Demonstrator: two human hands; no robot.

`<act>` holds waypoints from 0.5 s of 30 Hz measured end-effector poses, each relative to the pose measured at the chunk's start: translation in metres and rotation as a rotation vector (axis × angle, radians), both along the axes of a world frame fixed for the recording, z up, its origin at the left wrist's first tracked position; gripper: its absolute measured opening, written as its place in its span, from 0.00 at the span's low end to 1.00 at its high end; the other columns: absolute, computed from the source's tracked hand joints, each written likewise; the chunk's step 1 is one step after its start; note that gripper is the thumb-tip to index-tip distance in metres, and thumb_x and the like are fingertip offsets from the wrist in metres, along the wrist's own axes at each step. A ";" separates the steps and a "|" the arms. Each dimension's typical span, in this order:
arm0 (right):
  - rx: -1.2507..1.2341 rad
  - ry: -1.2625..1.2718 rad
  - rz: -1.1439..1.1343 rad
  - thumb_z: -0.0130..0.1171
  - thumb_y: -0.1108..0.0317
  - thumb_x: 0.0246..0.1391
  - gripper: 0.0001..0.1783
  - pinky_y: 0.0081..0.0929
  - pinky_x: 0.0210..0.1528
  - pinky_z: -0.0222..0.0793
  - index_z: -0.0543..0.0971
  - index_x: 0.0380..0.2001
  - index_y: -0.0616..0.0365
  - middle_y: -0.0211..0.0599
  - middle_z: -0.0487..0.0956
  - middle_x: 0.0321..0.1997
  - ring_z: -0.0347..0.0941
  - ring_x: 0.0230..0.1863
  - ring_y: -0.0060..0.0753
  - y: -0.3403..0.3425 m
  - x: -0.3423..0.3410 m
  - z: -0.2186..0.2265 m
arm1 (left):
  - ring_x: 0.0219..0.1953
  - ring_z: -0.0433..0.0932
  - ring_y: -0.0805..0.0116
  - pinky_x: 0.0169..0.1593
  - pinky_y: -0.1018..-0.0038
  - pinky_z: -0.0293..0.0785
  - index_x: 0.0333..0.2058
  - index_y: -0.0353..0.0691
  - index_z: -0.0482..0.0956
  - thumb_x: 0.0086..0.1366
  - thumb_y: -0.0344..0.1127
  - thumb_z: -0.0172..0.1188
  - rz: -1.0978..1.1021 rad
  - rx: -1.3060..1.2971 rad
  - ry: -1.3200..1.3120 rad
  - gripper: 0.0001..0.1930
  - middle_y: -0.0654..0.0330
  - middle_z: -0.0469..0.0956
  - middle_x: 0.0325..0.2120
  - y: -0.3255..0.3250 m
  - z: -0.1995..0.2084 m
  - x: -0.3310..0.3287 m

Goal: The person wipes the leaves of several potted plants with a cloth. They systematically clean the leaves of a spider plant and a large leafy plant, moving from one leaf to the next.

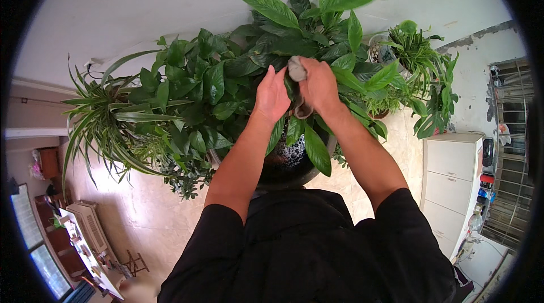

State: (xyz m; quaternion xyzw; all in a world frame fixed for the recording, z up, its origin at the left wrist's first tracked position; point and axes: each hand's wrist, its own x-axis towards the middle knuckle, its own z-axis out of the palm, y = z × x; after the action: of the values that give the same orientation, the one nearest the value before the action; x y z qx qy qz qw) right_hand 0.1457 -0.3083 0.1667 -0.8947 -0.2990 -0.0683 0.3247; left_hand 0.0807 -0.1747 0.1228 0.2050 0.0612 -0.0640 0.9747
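My right hand (321, 89) grips a grey-beige cloth (296, 69), bunched at its fingers. A loose end of the cloth hangs below the hand. Just to the left is my left hand (273, 94), palm turned inward and fingers stretched up, close beside a dark green leaf (290, 86). Whether those fingers touch the leaf I cannot tell. Both hands are among the broad leaves of a large potted plant (214, 83). Its dark glazed pot (283, 174) stands below my wrists, partly covered by drooping leaves.
A spider plant (107, 111) spreads at the left. More potted greenery (416, 51) stands at the right. A pale wall (170, 2) rises behind the plants. Further right are a white cabinet (450, 158) and a barred window (514, 150). A white table (90, 252) is at the lower left.
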 end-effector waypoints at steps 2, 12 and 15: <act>0.021 -0.024 0.118 0.61 0.79 0.46 0.23 0.44 0.52 0.72 0.82 0.50 0.60 0.50 0.83 0.49 0.77 0.47 0.58 0.005 -0.024 0.013 | 0.73 0.58 0.53 0.76 0.56 0.48 0.72 0.33 0.58 0.76 0.64 0.39 0.031 0.014 0.082 0.41 0.53 0.63 0.71 0.007 -0.007 -0.002; 0.066 -0.047 0.117 0.59 0.82 0.44 0.24 0.45 0.49 0.71 0.82 0.48 0.61 0.50 0.83 0.47 0.76 0.45 0.60 0.004 -0.019 0.010 | 0.72 0.61 0.52 0.75 0.55 0.50 0.72 0.32 0.57 0.75 0.67 0.37 0.002 0.020 0.011 0.44 0.53 0.63 0.71 0.006 0.005 -0.008; 0.076 -0.010 0.195 0.60 0.81 0.42 0.25 0.45 0.48 0.72 0.82 0.48 0.60 0.48 0.83 0.47 0.76 0.44 0.61 0.000 -0.045 0.012 | 0.71 0.61 0.52 0.76 0.55 0.49 0.71 0.32 0.57 0.75 0.68 0.37 0.050 0.010 0.167 0.44 0.53 0.64 0.70 0.012 0.000 -0.009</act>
State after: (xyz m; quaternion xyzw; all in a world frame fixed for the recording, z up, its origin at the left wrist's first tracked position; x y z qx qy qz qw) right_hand 0.1008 -0.3078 0.1785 -0.8481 -0.3836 -0.0523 0.3618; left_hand 0.0715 -0.1623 0.1231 0.2023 0.1477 -0.0561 0.9665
